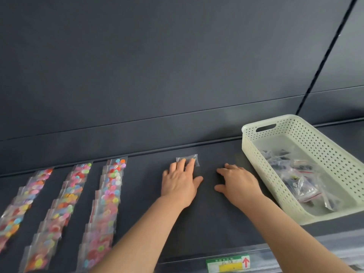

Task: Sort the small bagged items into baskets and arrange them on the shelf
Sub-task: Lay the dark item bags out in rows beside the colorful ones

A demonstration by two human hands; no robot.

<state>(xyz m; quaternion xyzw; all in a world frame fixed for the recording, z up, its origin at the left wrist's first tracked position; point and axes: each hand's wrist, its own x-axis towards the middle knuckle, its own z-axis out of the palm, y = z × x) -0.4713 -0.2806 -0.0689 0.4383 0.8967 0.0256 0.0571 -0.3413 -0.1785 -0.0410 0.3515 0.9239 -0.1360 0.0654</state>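
Observation:
A small clear bag (pixel 195 159) with dark contents lies flat near the back of the dark shelf (pixel 212 223). My left hand (pixel 180 183) lies palm down with straight fingers pressing on that bag. Just to the right, my right hand (pixel 237 185) rests flat on the shelf and holds nothing. A cream perforated basket (pixel 291 201) stands at the right with several clear bags of dark items (pixel 299 180) inside. Three rows of clear bags of coloured buttons (pixel 106 201) run front to back on the left of the shelf.
The dark back panel (pixel 177 75) rises straight behind the shelf. A green and yellow price label (pixel 228 264) with a red arrow sits on the shelf's front edge. Bare shelf surface lies between the button rows and the basket.

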